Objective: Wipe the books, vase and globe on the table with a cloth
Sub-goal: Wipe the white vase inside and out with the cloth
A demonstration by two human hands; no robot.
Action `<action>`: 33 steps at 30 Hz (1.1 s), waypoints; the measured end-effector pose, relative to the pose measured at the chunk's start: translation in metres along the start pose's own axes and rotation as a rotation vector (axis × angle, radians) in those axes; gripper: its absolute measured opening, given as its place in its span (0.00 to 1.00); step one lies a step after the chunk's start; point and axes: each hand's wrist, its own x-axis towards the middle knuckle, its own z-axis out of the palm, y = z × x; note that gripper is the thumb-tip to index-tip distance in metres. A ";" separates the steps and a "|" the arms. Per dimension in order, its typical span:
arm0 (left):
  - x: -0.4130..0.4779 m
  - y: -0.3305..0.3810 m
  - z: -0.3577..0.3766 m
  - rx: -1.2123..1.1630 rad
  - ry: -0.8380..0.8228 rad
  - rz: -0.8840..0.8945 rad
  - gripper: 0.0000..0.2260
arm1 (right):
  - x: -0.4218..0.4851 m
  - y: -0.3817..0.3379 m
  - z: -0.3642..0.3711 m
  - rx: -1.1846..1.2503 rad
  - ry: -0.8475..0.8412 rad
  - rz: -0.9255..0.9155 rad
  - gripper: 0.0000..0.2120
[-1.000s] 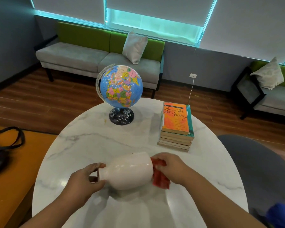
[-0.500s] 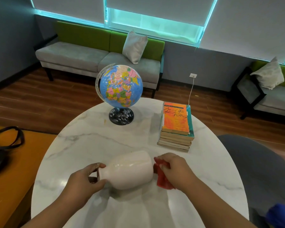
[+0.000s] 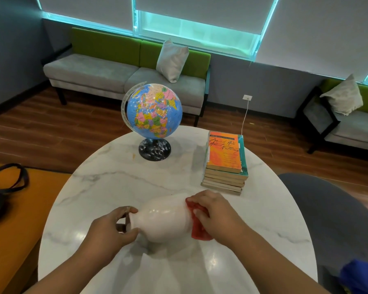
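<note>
A white vase lies on its side just above the round marble table, neck pointing left. My left hand grips its neck and mouth. My right hand holds a red cloth against the vase's wide base end. A blue globe on a black stand sits at the table's far side. To the right of the globe stands a stack of several books with an orange cover on top.
An orange seat with a black bag is at the left of the table. A grey chair stands at the right, with a blue object at the lower right. Grey and green sofas line the back wall.
My right hand has slid the red cloth a little up and around the vase's base end. The vase and my left hand have stayed nearly in place.
</note>
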 end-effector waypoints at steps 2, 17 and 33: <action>-0.001 0.001 0.000 0.001 0.002 0.003 0.19 | -0.004 0.000 0.005 -0.015 -0.051 0.048 0.17; -0.006 0.007 0.002 0.015 0.018 0.017 0.18 | 0.003 -0.002 0.008 0.128 0.017 0.200 0.14; -0.005 0.013 0.000 0.045 0.022 0.027 0.18 | -0.001 -0.015 0.009 0.081 -0.075 0.025 0.16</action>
